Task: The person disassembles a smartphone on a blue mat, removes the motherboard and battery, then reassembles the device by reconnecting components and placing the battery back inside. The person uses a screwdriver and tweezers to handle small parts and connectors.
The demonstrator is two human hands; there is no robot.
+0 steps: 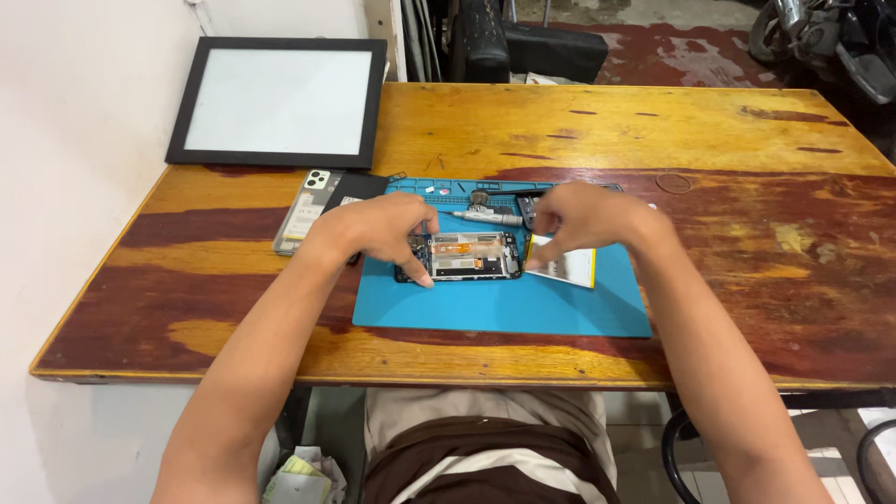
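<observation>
1. Centrally, an opened phone (460,257) lies flat on a blue work mat (504,303), back cover off, inner boards and an orange strip showing.
2. Left hand (378,229) rests on the phone's left end; thumb pressed down at the near-left corner, fingers curled over the top edge. Grip narrow, pinning the phone, not lifting it.
3. Right hand (583,217) sits at the phone's right end, fingertips pinched together just above a flat white-and-yellow battery pack (567,266) lying beside the phone on the mat. Cannot tell whether the pinch holds anything.
4. A slim grey screwdriver (485,217) lies on the mat just behind the phone, between the two hands.
5. The mat's far edge has small tray compartments with tiny parts; too small to identify.
6. Left of the mat, a clear phone case (303,219) with a camera cut-out lies on the wooden surface (653,131), a dark flat item touching it.
7. A black-framed white panel (278,101) lies at the far-left corner, well apart from the hands.
</observation>
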